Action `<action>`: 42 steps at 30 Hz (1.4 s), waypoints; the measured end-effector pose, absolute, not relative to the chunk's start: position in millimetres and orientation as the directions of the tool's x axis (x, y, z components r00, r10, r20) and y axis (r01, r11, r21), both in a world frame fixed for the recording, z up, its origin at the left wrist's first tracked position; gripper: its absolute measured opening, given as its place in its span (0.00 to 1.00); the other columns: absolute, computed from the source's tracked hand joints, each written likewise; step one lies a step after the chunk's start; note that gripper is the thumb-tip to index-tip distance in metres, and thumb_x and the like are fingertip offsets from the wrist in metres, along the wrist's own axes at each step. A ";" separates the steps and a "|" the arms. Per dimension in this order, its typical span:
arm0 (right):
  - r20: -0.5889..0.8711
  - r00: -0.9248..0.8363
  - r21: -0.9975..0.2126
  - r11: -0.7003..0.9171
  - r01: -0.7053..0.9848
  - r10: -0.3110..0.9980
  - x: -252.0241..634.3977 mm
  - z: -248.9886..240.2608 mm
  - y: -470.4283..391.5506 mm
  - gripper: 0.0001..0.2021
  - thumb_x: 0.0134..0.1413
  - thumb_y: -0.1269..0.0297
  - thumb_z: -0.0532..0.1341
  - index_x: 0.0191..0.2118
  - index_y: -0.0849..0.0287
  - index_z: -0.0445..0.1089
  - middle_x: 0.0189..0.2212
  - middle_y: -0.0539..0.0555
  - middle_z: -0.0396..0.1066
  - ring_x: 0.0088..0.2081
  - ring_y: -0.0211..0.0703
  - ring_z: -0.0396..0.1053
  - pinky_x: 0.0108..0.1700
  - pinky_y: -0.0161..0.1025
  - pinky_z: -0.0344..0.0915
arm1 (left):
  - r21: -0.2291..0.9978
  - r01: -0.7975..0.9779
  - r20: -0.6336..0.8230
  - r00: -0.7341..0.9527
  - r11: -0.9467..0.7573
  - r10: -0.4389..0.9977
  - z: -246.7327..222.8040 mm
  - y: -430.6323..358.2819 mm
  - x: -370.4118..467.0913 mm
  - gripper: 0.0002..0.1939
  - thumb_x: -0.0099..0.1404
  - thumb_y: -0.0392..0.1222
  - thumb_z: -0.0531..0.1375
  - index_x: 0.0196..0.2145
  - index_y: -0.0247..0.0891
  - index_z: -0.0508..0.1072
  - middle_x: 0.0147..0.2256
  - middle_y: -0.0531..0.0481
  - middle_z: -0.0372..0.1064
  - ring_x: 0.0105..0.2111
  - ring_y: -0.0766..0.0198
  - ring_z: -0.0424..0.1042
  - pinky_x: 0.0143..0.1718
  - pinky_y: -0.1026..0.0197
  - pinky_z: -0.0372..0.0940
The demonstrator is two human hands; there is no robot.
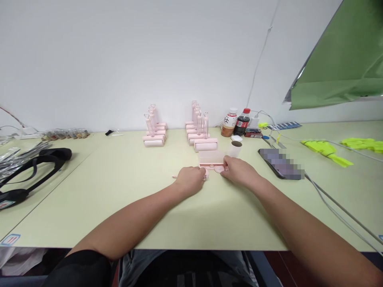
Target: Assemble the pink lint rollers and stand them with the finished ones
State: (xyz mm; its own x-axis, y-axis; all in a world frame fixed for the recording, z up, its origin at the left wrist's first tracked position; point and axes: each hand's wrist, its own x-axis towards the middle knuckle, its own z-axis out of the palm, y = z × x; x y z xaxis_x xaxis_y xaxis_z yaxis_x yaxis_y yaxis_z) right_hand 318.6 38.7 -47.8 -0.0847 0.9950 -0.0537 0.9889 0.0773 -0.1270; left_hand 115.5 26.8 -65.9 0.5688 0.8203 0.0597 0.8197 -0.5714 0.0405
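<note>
Between my hands on the table lies an open pink lint roller case (211, 158), with its see-through lid raised at the back and round end parts near its front edge. My right hand (239, 170) pinches the right end of this case between thumb and fingers. My left hand (190, 181) is closed around a pink and clear piece that looks like the roller's handle; a thin tip shows to the left of the hand, and most of it is hidden. A white paper roll (235, 149) with a brown core stands upright just behind my right hand.
Pink lint rollers with upright handles stand in two rows, left (153, 140) and right (206, 144). Behind are a juice bottle (229, 122) and a cola bottle (241, 122). A phone (279, 163), cables and yellow-green strips (324, 150) lie right; a black strap-like frame (36, 167) lies left.
</note>
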 end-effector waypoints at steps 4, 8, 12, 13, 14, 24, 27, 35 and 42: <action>-0.036 -0.081 -0.133 0.075 0.988 0.996 319.3 -48.3 39.2 0.10 0.55 0.55 0.58 0.36 0.56 0.62 0.35 0.56 0.71 0.32 0.46 0.67 0.26 0.37 0.48 | 0.048 0.825 0.076 0.559 -0.563 0.826 -66.4 26.5 115.8 0.11 0.64 0.38 0.53 0.41 0.37 0.72 0.37 0.43 0.75 0.37 0.53 0.75 0.35 0.56 0.65; -0.012 -0.079 -0.147 0.076 0.986 0.997 320.4 -46.8 38.6 0.11 0.53 0.55 0.59 0.37 0.56 0.62 0.35 0.56 0.71 0.32 0.46 0.67 0.25 0.37 0.48 | 0.060 0.829 0.087 0.550 -0.556 0.831 -65.3 25.3 117.1 0.10 0.64 0.39 0.54 0.40 0.37 0.72 0.37 0.44 0.75 0.37 0.53 0.75 0.34 0.57 0.64; 0.032 -0.079 -0.183 0.084 0.980 0.996 320.4 -40.9 34.6 0.12 0.52 0.57 0.61 0.39 0.57 0.63 0.33 0.55 0.70 0.31 0.46 0.66 0.26 0.37 0.49 | 0.101 0.839 0.105 0.525 -0.534 0.845 -57.4 20.8 115.1 0.10 0.66 0.42 0.51 0.37 0.39 0.71 0.33 0.46 0.75 0.32 0.55 0.74 0.31 0.58 0.62; 0.071 -0.091 -0.208 0.104 0.973 0.993 319.4 -39.0 32.5 0.11 0.52 0.58 0.61 0.39 0.57 0.63 0.33 0.55 0.70 0.31 0.45 0.66 0.26 0.37 0.49 | 0.130 0.844 0.117 0.508 -0.521 0.853 -53.7 19.1 113.3 0.11 0.67 0.43 0.50 0.35 0.39 0.70 0.32 0.47 0.75 0.31 0.56 0.74 0.30 0.59 0.61; 0.127 -0.119 -0.251 0.148 0.957 0.985 317.5 -37.2 29.8 0.10 0.52 0.59 0.60 0.39 0.57 0.64 0.32 0.54 0.69 0.31 0.45 0.65 0.27 0.36 0.50 | 0.166 0.846 0.134 0.490 -0.507 0.861 -49.5 17.1 111.1 0.11 0.67 0.44 0.50 0.34 0.40 0.70 0.30 0.47 0.74 0.30 0.56 0.73 0.29 0.59 0.60; 0.406 -0.559 -0.698 0.640 0.320 0.723 271.0 -51.0 -3.3 0.15 0.59 0.54 0.57 0.27 0.59 0.64 0.23 0.48 0.63 0.25 0.36 0.59 0.28 0.34 0.55 | 0.611 0.498 0.174 0.674 -0.615 0.718 -28.8 -12.5 91.2 0.28 0.58 0.33 0.56 0.56 0.34 0.53 0.41 0.43 0.72 0.37 0.58 0.73 0.32 0.62 0.63; 0.440 -0.460 -0.716 0.610 0.339 0.771 269.7 -52.0 -3.9 0.14 0.57 0.57 0.58 0.25 0.59 0.64 0.20 0.47 0.62 0.23 0.35 0.58 0.27 0.34 0.54 | 0.590 0.515 0.224 0.637 -0.623 0.738 -34.1 -13.5 86.5 0.29 0.62 0.39 0.56 0.59 0.36 0.52 0.44 0.43 0.72 0.40 0.58 0.73 0.36 0.61 0.64; 0.306 -0.273 -0.951 0.308 -0.036 0.912 278.5 -54.5 2.4 0.16 0.52 0.48 0.61 0.30 0.58 0.65 0.15 0.45 0.61 0.16 0.35 0.58 0.19 0.33 0.56 | 0.425 0.832 0.049 0.372 -0.356 0.927 -39.1 -8.8 83.7 0.15 0.64 0.50 0.55 0.28 0.39 0.74 0.24 0.50 0.72 0.24 0.62 0.69 0.24 0.63 0.54; 0.278 -0.514 -0.955 0.292 -0.055 0.811 271.2 -58.8 -6.5 0.15 0.54 0.54 0.63 0.39 0.61 0.76 0.20 0.50 0.68 0.18 0.35 0.62 0.19 0.34 0.60 | 0.787 0.448 0.076 0.614 -0.425 0.786 -38.0 -16.5 87.4 0.15 0.67 0.46 0.53 0.35 0.42 0.79 0.34 0.56 0.78 0.35 0.65 0.75 0.38 0.67 0.62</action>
State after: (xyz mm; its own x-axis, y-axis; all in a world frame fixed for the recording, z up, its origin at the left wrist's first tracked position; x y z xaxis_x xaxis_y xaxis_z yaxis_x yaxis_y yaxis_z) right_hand 271.2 -6.5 -58.8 -0.5145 0.8112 0.2779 -0.0550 0.2922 -0.9548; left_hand 87.4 -16.5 -38.0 0.6137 0.7859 0.0757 0.4476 -0.4253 0.7866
